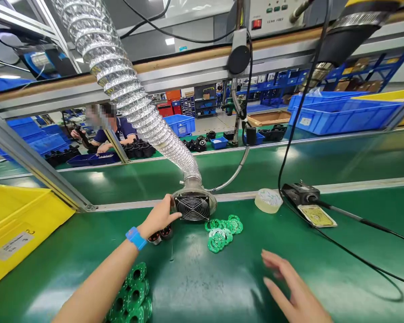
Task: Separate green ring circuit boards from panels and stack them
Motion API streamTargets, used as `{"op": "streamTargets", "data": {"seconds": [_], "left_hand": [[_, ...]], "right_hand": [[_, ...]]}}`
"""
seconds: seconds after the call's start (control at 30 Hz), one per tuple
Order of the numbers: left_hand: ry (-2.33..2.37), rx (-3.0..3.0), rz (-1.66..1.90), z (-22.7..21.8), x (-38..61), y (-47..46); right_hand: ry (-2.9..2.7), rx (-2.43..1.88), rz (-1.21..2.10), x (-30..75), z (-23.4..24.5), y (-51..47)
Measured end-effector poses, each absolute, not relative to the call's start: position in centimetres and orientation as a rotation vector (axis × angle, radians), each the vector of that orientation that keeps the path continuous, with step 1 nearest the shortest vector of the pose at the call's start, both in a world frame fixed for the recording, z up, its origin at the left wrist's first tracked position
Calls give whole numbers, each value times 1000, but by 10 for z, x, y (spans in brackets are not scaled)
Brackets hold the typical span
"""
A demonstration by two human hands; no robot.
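Note:
My left hand (160,217), with a blue band at its wrist, grips the left edge of a black fan (192,207) with a round wire guard. The thumb lies across its front and the other fingers go behind it. A silvery flexible duct (148,114) runs up from the fan. Below that hand are small dark and copper-coloured round parts (166,232), partly hidden. My right hand (286,285) hovers over the bench with its fingers apart, holding nothing. Between the hands lies a loose pile of green ring-shaped circuit boards (218,235).
More green round boards (134,291) stand beside my left forearm. To the right are a roll of clear tape (268,200) and a soldering iron stand (301,194) with a trailing cable. A yellow bin (23,224) sits at left. Across the bench, a person (121,128) works.

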State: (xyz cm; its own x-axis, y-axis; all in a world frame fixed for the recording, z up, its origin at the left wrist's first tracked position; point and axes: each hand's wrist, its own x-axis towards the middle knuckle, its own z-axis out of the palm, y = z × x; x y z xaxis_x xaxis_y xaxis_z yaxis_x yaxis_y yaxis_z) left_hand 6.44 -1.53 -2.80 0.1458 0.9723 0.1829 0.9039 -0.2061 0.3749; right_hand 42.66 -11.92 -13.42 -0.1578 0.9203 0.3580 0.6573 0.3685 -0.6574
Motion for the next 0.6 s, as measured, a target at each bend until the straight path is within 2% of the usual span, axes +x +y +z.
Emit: {"op": "streamTargets", "data": {"seconds": [0.13, 0.23, 0.4, 0.6], "left_hand": [[2143, 2288, 623, -36, 83, -15], [2224, 2303, 691, -44, 85, -20], [2282, 2404, 726, -51, 92, -28], [2162, 2400, 662, -44, 95, -27]], "right_hand": [[-2114, -1222, 264, 385, -65, -69], [-2214, -1200, 89, 345, -38, -29], [-2248, -1246, -64, 303, -36, 6], [-2246, -1206, -58, 310, -35, 9]]}}
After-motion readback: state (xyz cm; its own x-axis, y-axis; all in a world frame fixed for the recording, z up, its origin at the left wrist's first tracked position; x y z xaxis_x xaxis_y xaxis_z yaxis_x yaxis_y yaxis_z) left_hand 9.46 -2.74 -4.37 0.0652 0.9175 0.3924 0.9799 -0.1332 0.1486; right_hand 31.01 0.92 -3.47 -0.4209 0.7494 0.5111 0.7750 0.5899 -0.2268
